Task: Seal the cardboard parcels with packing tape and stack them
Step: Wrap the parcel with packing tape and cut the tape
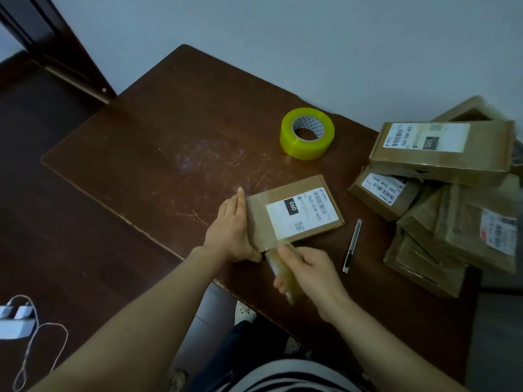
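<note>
A flat cardboard parcel (308,198) with a white label lies near the front edge of the dark wooden table (158,142). My left hand (230,230) lies flat with straight fingers against the parcel's left side. A strip of clear tape (283,271) runs over the parcel's left end and hangs off its near edge. My right hand (308,274) pinches that loose strip just in front of the parcel. The yellowish roll of packing tape (307,133) stands apart, farther back on the table.
A box cutter (352,246) lies right of the parcel. Several cardboard parcels (441,176) are heaped at the table's right side. A power strip and cord (17,321) lie on the floor at the left. The wall is close behind the table.
</note>
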{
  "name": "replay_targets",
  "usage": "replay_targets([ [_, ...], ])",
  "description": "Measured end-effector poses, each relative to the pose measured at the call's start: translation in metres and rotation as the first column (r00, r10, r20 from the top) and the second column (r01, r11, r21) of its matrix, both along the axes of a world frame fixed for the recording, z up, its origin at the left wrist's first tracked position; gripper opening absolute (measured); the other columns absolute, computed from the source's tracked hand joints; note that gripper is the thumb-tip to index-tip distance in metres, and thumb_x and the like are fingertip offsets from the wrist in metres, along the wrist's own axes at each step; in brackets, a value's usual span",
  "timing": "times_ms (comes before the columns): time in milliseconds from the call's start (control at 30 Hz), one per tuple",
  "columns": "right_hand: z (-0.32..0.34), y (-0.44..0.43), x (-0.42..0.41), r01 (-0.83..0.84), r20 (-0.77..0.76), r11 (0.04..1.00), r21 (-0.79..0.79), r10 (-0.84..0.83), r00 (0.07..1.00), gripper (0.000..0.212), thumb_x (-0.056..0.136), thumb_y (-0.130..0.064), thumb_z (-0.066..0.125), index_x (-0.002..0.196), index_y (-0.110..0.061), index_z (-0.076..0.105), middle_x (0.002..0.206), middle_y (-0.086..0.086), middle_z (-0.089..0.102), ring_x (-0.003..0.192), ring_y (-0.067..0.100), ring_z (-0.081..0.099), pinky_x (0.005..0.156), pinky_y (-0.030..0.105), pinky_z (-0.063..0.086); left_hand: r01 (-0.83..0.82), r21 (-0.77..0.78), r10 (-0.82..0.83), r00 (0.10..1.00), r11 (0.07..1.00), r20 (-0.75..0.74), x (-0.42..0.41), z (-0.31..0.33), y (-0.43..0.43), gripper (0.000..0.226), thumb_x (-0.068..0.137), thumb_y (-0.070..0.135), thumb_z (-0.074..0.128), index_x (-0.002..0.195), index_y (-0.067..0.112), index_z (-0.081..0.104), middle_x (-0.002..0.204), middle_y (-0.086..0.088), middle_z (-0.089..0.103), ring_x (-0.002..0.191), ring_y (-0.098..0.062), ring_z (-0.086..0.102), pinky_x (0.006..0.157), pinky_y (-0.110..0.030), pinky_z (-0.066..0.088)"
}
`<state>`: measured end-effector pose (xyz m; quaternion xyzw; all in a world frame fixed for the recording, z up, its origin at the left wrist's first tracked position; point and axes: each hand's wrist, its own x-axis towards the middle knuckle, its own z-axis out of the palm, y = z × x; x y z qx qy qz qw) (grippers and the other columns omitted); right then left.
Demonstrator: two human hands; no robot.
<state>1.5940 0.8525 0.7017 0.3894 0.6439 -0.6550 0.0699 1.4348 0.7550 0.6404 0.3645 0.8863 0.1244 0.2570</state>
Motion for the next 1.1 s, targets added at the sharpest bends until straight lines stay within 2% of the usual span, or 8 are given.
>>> replay_targets([
  [100,-0.01,0.0,0.009,-0.056,0.108,0.996,0.072,0.048,0.993,0.041,0.097,-0.039,0.05,0.072,-0.011,0.064,0.058,0.006,0.069,0.048,0.017,0.064,0.055,0.027,0.049,0.024,-0.049,-0.025,0.999,0.999,-0.033,0.001,0.003,0.004,0.153,0.048,0.055,0.085,0.148,0.009,-0.02,0.156,-0.006,0.004,0.144,-0.027,0.004,0.115,-0.041,0.02],
  [367,-0.03,0.005,-0.006,-0.137,0.406,0.989,-0.052,0.147,0.902,0.044,0.099,-0.038,0.045,0.093,0.002,0.06,0.061,0.012,0.07,0.053,0.025,0.067,0.072,0.035,0.058,0.054,-0.183,-0.078,0.988,0.982,-0.131,0.001,0.003,0.008,0.151,0.048,0.07,0.078,0.149,0.011,-0.017,0.156,-0.011,0.004,0.143,-0.032,0.006,0.115,-0.046,0.017],
  [500,-0.031,0.008,-0.022,-0.374,0.553,0.914,0.157,0.232,0.8,0.037,0.093,-0.044,0.047,0.096,-0.01,0.062,0.081,0.008,0.073,0.076,0.026,0.071,0.08,0.034,0.055,0.108,-0.252,-0.125,0.991,0.962,-0.053,-0.008,0.003,0.008,0.163,0.035,0.084,0.071,0.146,0.013,-0.026,0.157,-0.006,-0.007,0.145,-0.031,-0.003,0.115,-0.051,0.007],
  [633,-0.03,0.008,-0.035,-0.472,0.616,0.844,0.257,0.234,0.753,0.03,0.091,-0.044,0.048,0.098,-0.018,0.062,0.096,0.003,0.069,0.09,0.023,0.065,0.069,0.029,0.043,0.193,-0.311,-0.193,0.981,0.931,0.029,-0.023,0.01,0.006,0.147,0.052,0.075,0.069,0.147,0.011,-0.024,0.157,-0.008,-0.005,0.145,-0.028,-0.006,0.115,-0.051,-0.006],
  [733,-0.033,0.008,-0.042,-0.48,0.625,0.84,0.252,0.238,0.743,0.027,0.092,-0.041,0.049,0.1,-0.017,0.059,0.095,0.001,0.068,0.091,0.021,0.065,0.065,0.028,0.041,0.055,-0.255,-0.052,0.999,0.965,0.018,-0.02,0.014,0.022,0.12,0.07,0.079,0.04,0.15,0.008,-0.013,0.16,-0.011,-0.005,0.147,-0.024,-0.005,0.113,-0.049,-0.014],
  [833,-0.035,0.009,-0.044,-0.491,0.632,0.827,0.275,0.23,0.74,0.022,0.091,-0.039,0.05,0.102,-0.021,0.057,0.108,0.0,0.063,0.1,0.021,0.06,0.068,0.029,0.038,-0.079,-0.009,0.075,0.97,0.997,-0.232,0.003,0.007,0.053,0.096,0.086,0.074,0.017,0.151,0.006,-0.007,0.16,-0.012,-0.004,0.148,-0.022,-0.002,0.115,-0.042,-0.012],
  [1033,-0.037,0.011,-0.045,-0.486,0.645,0.837,0.251,0.23,0.729,0.03,0.09,-0.041,0.051,0.11,-0.021,0.061,0.111,0.001,0.062,0.102,0.023,0.058,0.071,0.03,0.039,0.052,-0.049,-0.065,0.941,0.997,-0.331,0.015,-0.019,0.068,0.085,0.088,0.07,0.004,0.152,0.015,-0.006,0.16,-0.015,0.0,0.147,-0.027,-0.001,0.116,-0.042,-0.008],
  [1100,-0.037,0.011,-0.045,-0.491,0.642,0.834,0.25,0.236,0.729,0.029,0.09,-0.04,0.05,0.109,-0.021,0.061,0.11,0.001,0.062,0.093,0.022,0.057,0.068,0.029,0.038,0.078,-0.01,-0.077,0.946,0.997,-0.314,0.013,-0.02,0.066,0.092,0.084,0.075,-0.001,0.152,0.014,-0.007,0.159,-0.016,-0.011,0.147,-0.026,-0.011,0.115,-0.04,-0.014],
])
